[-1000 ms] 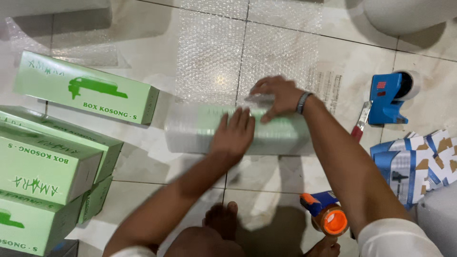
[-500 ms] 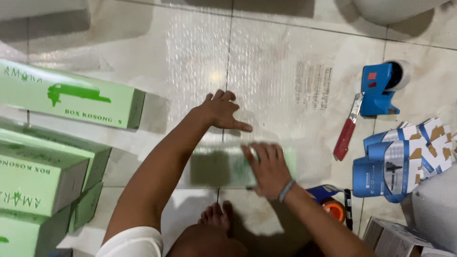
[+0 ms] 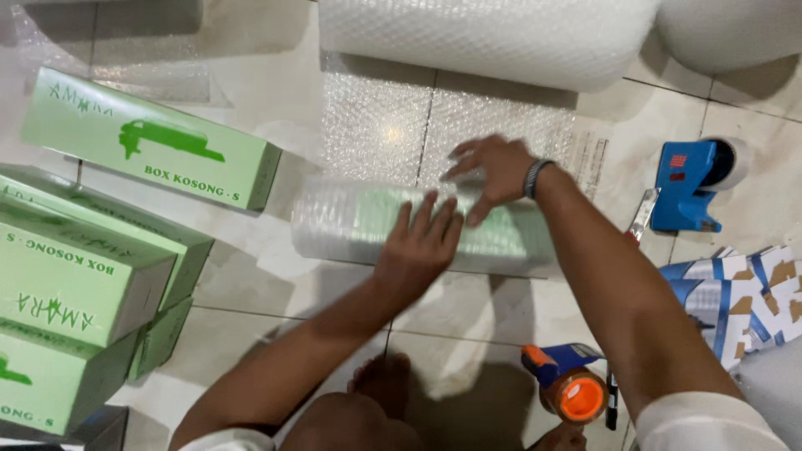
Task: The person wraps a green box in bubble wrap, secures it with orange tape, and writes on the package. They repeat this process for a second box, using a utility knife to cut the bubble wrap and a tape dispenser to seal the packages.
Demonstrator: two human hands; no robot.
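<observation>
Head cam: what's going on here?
A person presses both hands on a long green box wrapped in clear bubble wrap on the tiled floor. Left hand lies flat on its middle, right hand on its far edge. A big bubble wrap roll lies beyond, and unwrapped green cardboard boxes are stacked left.

Bright overhead light, tile glare, soft shadows

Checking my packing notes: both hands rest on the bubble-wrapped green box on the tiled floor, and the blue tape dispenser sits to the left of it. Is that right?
Not quite. The head view shows the blue tape dispenser to the right of the bubble-wrapped green box, not the left. The left hand and right hand do rest on it.
</observation>
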